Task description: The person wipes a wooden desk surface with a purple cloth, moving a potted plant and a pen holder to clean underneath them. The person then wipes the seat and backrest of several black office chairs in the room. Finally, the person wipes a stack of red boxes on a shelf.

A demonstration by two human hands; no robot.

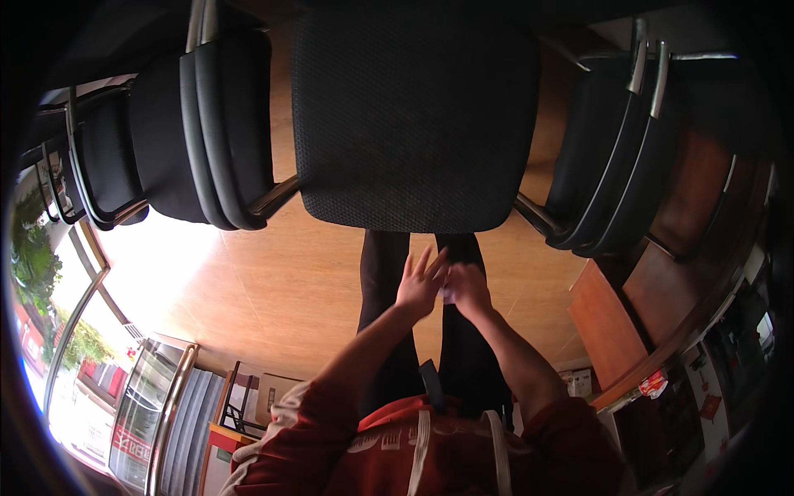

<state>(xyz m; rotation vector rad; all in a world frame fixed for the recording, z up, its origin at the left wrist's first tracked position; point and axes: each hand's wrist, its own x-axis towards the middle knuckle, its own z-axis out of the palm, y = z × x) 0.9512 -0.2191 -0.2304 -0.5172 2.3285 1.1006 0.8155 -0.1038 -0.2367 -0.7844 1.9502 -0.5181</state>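
Observation:
Both of my hands are close together above my black-trousered legs (pixel 384 279), in front of a black chair seat (pixel 415 124). My left hand (pixel 422 285) has its fingers spread apart, pointing away from me. Beside it, my right hand (pixel 469 288) is curled and blurred, with its fingertips near or against the left hand's edge. A small pale thing (pixel 448 296) shows at the right hand's fingers and hangs slightly below them. It is too blurred to tell whether this is tissue, cloth or plastic.
Black chairs with metal frames stand at left (pixel 229 136) and right (pixel 608 167). Wood-toned floor (pixel 279 279) lies around my legs. A reddish wooden panel (pixel 605 316) stands at right. At lower left are a glass door (pixel 142 403), a grey pleated panel (pixel 189 421) and a cardboard box (pixel 273 394).

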